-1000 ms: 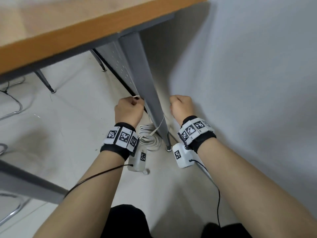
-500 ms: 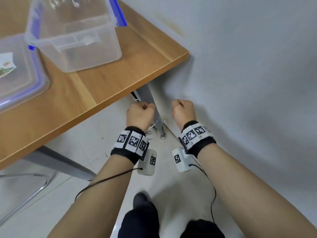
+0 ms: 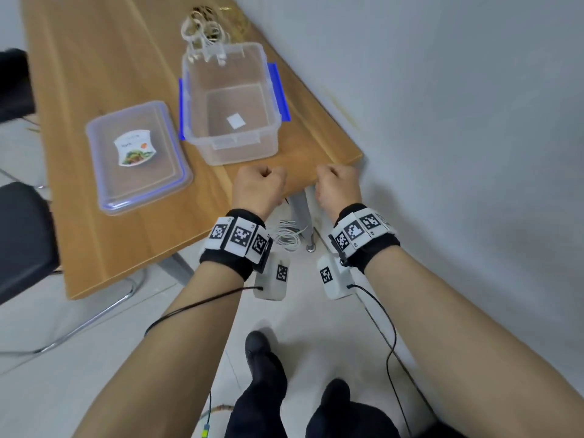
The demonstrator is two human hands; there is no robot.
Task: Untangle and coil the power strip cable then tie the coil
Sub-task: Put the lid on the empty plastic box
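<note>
One bundle of white cable (image 3: 288,238) lies on the floor (image 3: 94,368) beside the foot of the bench leg (image 3: 301,213), between the two wrists as the head camera sees it. The loops look thin, soft and light; judged from this, the cable bends freely, springs back out of shape when released, and snags easily on the leg. The best hold is probably across several loops at once, pinching the bundle where the strands run parallel, with the other hand feeding loose cable.

Left hand (image 3: 259,188) and right hand (image 3: 338,187) are raised above the bundle, apart from each other, each with fingers curled into a fist. Whether either fist encloses a strand or a tie cannot be told: the palms face away from the camera. The power strip body and the plug are not visible, and part of the bundle is hidden behind the left wrist band (image 3: 238,240).

On the bench (image 3: 104,248) stand an open clear box (image 3: 232,105) and, beside it, its lid (image 3: 137,156). More coiled items (image 3: 203,28) lie at the far end, too blurred to identify.
</note>
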